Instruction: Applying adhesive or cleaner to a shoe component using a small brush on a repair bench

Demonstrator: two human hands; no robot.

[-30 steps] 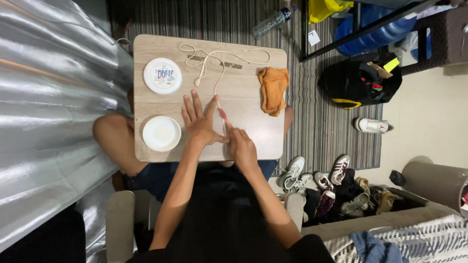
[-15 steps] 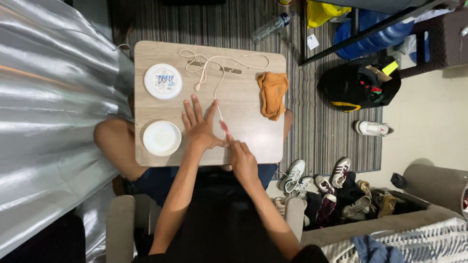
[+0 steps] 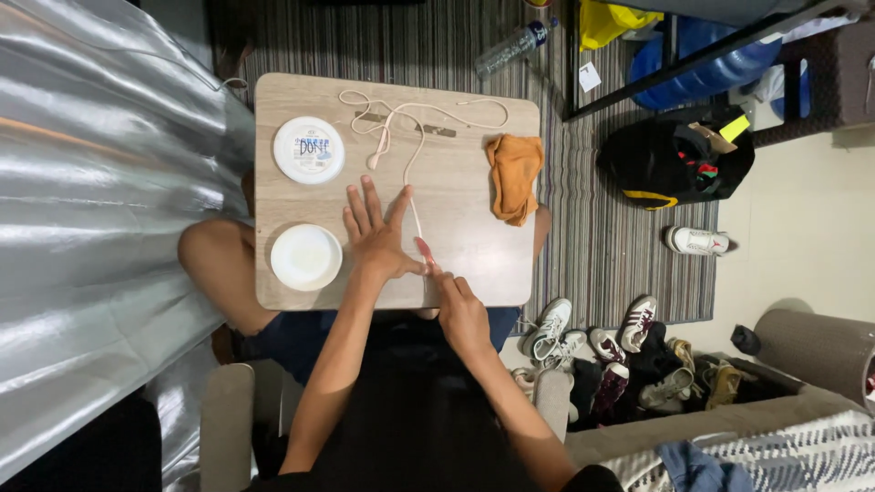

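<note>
Overhead view, indoor light, moderately bright and even. Surface (image 3: 456,182) evenly lit, no hard glare; soft short shadows under the left hand (image 3: 378,232) and the orange cloth (image 3: 515,178). Silvery sheet (image 3: 100,228) at left of frame carries broad bright streaks of reflected light. Lower centre and lower left dark, detail lost in black clothing. Focus sharp at centre. Wide-angle stretch visible toward frame edges and corners.

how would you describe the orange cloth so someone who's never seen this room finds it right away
Start at the small wooden table over the person's lap, on the striped rug. On its right side, beyond the thin cord, lies the orange cloth, crumpled, reaching the table edge. It is the only soft, orange thing there; the other items are two round white containers on the left.
</note>
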